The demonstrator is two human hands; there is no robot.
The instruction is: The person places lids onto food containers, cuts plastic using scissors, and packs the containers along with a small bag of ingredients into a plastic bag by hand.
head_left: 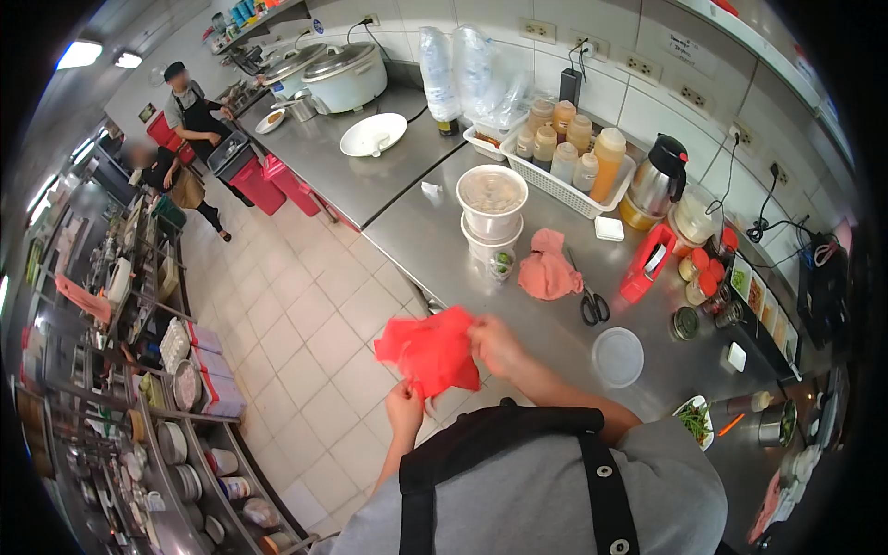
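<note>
A thin red plastic bag (430, 351) is spread between my two hands, over the floor just off the counter's front edge. My left hand (404, 407) pinches its lower edge. At the bag's right side, my right hand (496, 345) is closed on it, slightly smeared by motion. Ahead on the steel counter, two white tubs (492, 199) stand stacked, and a small clear bag with something green (501, 265) leans by the lower one. To their right are a crumpled pink cloth (551, 268), black-handled scissors (593, 305) and a round translucent lid (618, 358).
A white basket of sauce bottles (573, 180), a steel thermos (659, 171) and a red tape dispenser (647, 264) line the counter's back. Rice cookers (344, 79) stand farther left. Two people (199, 116) are across the aisle near red bins (256, 185). Loaded shelves (185, 444) run along the left.
</note>
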